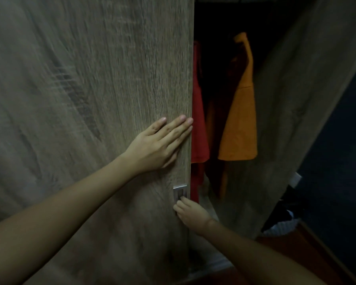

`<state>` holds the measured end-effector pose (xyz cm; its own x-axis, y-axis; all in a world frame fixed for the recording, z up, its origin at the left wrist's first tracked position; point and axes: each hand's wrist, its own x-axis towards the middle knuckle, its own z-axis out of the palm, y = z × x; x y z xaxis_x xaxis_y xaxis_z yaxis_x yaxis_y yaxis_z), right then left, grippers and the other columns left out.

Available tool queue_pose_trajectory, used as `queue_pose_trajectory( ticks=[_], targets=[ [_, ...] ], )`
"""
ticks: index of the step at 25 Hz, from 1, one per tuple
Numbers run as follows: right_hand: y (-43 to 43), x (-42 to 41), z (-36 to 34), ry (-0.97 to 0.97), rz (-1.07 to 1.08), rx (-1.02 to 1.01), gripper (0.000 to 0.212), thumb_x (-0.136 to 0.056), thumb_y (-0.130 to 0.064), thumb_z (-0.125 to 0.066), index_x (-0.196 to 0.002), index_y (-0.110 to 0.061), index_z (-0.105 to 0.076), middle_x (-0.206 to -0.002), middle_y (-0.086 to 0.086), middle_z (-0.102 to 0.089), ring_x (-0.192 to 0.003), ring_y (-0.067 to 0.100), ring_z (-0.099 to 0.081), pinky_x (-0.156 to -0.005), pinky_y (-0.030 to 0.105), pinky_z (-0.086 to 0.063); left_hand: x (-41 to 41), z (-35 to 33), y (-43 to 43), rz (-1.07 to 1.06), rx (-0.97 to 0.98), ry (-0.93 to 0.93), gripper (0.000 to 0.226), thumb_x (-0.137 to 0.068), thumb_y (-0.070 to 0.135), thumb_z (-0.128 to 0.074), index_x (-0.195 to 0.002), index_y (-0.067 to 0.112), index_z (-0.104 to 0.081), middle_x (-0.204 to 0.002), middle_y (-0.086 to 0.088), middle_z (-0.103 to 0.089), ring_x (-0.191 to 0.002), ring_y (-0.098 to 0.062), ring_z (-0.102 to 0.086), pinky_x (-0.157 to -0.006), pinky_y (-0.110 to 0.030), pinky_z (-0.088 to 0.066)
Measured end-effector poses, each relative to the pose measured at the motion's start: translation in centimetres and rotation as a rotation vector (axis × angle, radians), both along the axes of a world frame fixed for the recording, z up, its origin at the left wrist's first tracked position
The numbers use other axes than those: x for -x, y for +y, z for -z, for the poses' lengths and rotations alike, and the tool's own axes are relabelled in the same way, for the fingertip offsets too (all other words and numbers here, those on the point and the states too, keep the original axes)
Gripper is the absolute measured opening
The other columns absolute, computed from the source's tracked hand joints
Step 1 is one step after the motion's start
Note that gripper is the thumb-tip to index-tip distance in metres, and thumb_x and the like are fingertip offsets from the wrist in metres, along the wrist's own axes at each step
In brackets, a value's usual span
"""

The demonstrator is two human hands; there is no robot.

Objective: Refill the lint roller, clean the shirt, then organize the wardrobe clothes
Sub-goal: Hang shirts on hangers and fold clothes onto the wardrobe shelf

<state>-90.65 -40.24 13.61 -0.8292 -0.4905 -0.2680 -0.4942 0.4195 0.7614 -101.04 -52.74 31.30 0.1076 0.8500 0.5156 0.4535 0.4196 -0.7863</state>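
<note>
**A:** so where were the clothes at that point?

**B:** hanging in the dark gap between the two doors. the red garment (198,120) was right behind the left door (90,79) edge, with the orange garment (239,124) just beside it.

**A:** and the hands?

**B:** the left hand (158,144) lay flat on the left door, fingers (179,128) straight and together, tips at its edge. the right hand (191,212) was lower down, fingers curled round the little metal handle (180,193). the right door (286,120) stood wide open.

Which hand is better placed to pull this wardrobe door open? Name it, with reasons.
Right. The right hand curls its fingers on the metal handle at the door edge, ready to pull. The left hand lies flat on the door face, probably only able to push.
</note>
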Motion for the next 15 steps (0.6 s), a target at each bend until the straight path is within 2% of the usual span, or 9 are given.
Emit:
queue_pose_trajectory(
  ticks=[7, 15],
  targets=[
    [10.6, -2.8, 0.1, -0.005, 0.163, 0.056, 0.049, -0.087, -0.023, -0.055, -0.134, -0.013, -0.044, -0.141, 0.008, -0.040, -0.129, 0.026, -0.036, -0.115, 0.041, -0.021, -2.2, 0.0, 11.3, -0.024, 0.024, -0.023, 0.059, -0.095, 0.036, -0.033, -0.144, 0.004, -0.033, -0.151, -0.012, -0.032, -0.140, -0.024, -0.029, -0.114, -0.041, -0.006],
    [21.6, -4.9, -0.5, -0.019, 0.158, 0.023, 0.050, -0.092, -0.029, -0.047, -0.138, -0.011, -0.038, -0.145, 0.009, -0.035, -0.133, 0.026, -0.031, -0.117, 0.041, -0.014, -4.3, 0.3, 22.4, -0.036, -0.010, -0.036, 0.060, -0.093, 0.036, -0.037, -0.144, 0.004, -0.032, -0.151, -0.011, -0.033, -0.140, -0.023, -0.029, -0.115, -0.041, -0.008]
  ],
)
